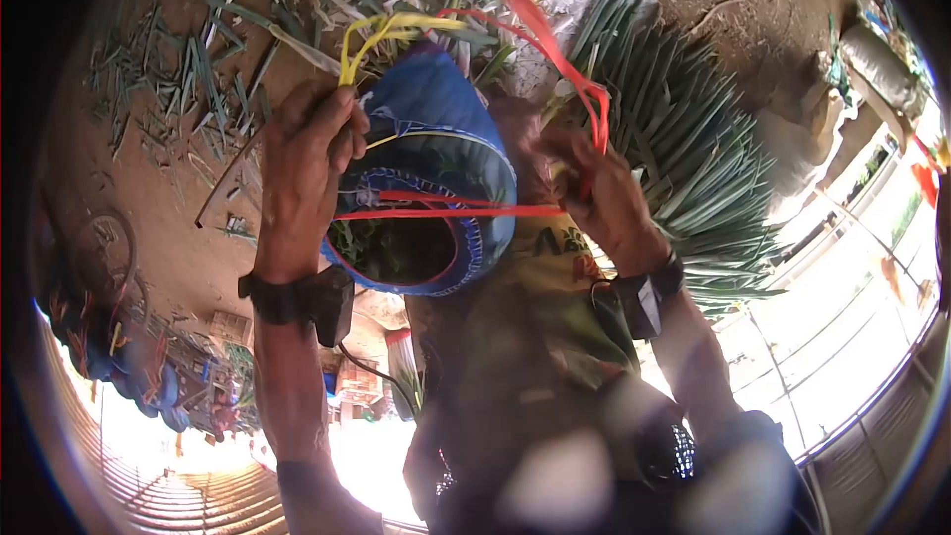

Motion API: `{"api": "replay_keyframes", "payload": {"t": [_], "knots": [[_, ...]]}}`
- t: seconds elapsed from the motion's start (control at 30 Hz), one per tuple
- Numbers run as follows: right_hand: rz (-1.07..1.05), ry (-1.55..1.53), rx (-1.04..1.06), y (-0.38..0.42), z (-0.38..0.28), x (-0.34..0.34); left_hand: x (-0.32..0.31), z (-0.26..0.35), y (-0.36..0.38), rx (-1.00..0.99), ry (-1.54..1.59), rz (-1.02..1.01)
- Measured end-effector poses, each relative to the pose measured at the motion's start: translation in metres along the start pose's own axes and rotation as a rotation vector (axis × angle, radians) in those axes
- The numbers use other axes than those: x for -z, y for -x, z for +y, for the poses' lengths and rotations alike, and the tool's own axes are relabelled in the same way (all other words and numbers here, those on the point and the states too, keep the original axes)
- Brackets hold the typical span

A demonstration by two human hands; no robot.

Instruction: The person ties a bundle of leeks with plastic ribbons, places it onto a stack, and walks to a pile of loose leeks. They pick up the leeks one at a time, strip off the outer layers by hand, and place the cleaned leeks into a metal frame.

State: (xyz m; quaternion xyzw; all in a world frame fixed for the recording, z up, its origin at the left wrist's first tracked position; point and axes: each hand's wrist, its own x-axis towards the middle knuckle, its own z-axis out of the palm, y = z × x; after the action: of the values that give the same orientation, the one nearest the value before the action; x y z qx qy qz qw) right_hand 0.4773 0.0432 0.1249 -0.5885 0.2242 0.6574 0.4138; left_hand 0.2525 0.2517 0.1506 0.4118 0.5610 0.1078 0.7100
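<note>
My left hand (pixel 312 154) is closed, pinching a yellow strap (pixel 381 32) that loops above its fingertips. Red ribbon (pixel 550 40) rises in a loop from my right hand (pixel 594 183), whose fingers are wrapped round it. More red ribbon stretches across from the right hand toward the left, over the mouth of a blue basket (pixel 500 178) with a netted rim. Dark green contents show inside the basket. Blue cloth (pixel 431 89) lies at its upper side, just right of my left hand.
A large fan of long green leaves (pixel 684 129) lies right of my right hand. Cut leaves (pixel 198 69) and pale scraps are strewn on the brown ground (pixel 139 173). A sack (pixel 882 64) lies at the upper right. Colourful bundles (pixel 129 367) stand at lower left.
</note>
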Motion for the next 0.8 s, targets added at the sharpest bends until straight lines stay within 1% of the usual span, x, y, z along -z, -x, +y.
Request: {"api": "replay_keyframes", "payload": {"t": [0.03, 0.1, 0.13, 0.17, 0.2, 0.23, 0.3, 0.37, 0.43, 0.47, 0.53, 0.57, 0.6, 0.63, 0.67, 0.73, 0.8], "knots": [[0.062, -0.056, -0.139, -0.009, 0.024, 0.036, 0.0, 0.0, 0.004, -0.049, -0.021, -0.008], [0.133, -0.125, -0.269, 0.009, 0.052, 0.038, 0.0, 0.002, 0.008, -0.094, -0.079, -0.023], [0.139, -0.147, -0.265, 0.008, 0.065, 0.049, 0.001, 0.003, 0.01, -0.13, -0.129, -0.021], [-0.173, 0.678, 0.07, 0.002, 0.085, 0.066, 0.001, 0.004, 0.011, -0.089, -0.123, -0.019], [-0.478, 1.498, 0.434, -0.008, 0.109, 0.083, 0.001, 0.005, 0.011, -0.094, -0.136, -0.041], [-0.387, 1.142, 0.495, -0.023, 0.157, 0.1, 0.0, 0.005, 0.011, -0.067, -0.117, -0.043], [-0.389, 1.118, 0.492, -0.037, 0.185, 0.103, -0.003, 0.002, 0.012, -0.019, -0.055, -0.035], [-0.406, 1.09, 0.481, -0.049, 0.216, 0.09, -0.01, 0.0, 0.014, -0.002, -0.031, -0.048], [-0.204, -0.022, 0.052, -0.066, 0.237, 0.06, -0.014, -0.003, 0.015, 0.008, -0.004, -0.069], [-0.203, -0.036, 0.061, -0.067, 0.239, 0.059, -0.015, -0.006, 0.015, 0.014, -0.015, -0.11], [-0.438, -0.497, 0.177, -0.067, 0.247, 0.059, -0.015, -0.008, 0.016, 0.018, -0.036, -0.155], [-0.438, -0.506, 0.182, -0.07, 0.258, 0.074, -0.015, -0.008, 0.017, 0.008, -0.065, -0.151], [-0.379, 0.394, 0.487, -0.08, 0.28, 0.104, -0.015, -0.007, 0.016, -0.004, -0.092, -0.148], [-0.249, 1.309, 0.741, -0.082, 0.279, 0.111, -0.015, -0.006, 0.016, -0.011, -0.095, -0.152], [-0.245, 1.306, 0.745, -0.079, 0.284, 0.113, -0.015, -0.005, 0.017, -0.02, -0.089, -0.147], [-0.284, 0.745, 0.734, -0.047, 0.249, 0.097, -0.014, -0.009, 0.017, -0.03, -0.082, -0.149], [-0.246, 0.588, 0.641, -0.04, 0.247, 0.083, -0.012, -0.017, 0.017, 0.024, -0.043, -0.221]]}}
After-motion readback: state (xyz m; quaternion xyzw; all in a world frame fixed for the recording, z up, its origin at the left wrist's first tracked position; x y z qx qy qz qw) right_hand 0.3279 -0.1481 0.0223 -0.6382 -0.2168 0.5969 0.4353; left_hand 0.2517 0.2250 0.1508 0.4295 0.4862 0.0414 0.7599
